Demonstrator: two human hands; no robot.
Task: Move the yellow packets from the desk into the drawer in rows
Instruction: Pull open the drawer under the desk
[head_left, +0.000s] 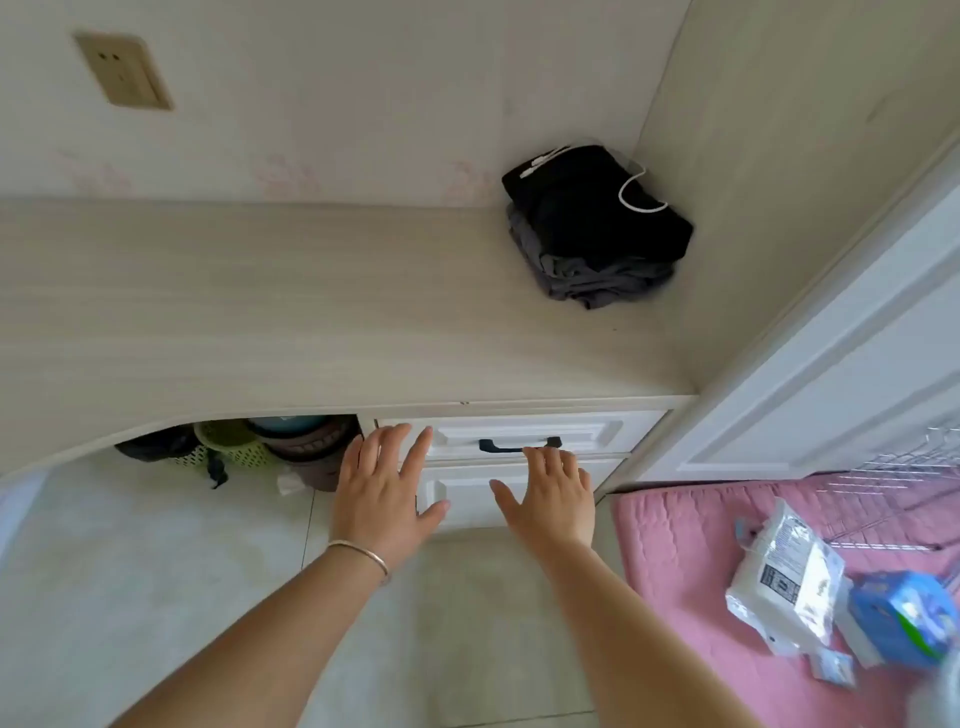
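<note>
The pale wooden desk (311, 312) runs across the middle of the head view. No yellow packets show on it. Under its right end sits the white top drawer (597, 431), closed, with a black handle (519, 445). A second white drawer front (462, 493) lies below it. My left hand (387, 488) is spread with straight fingers in front of the drawers' left edge, a bangle on its wrist. My right hand (553, 496) is spread too, its fingertips just below the black handle. Neither hand holds anything.
A folded pile of black and grey clothes (597, 228) with a white cable sits at the desk's back right corner. Baskets and pots (280, 447) stand under the desk. A pink mat (685, 545) with packages and a blue box (904, 618) lies at the right, beside a white door (831, 374).
</note>
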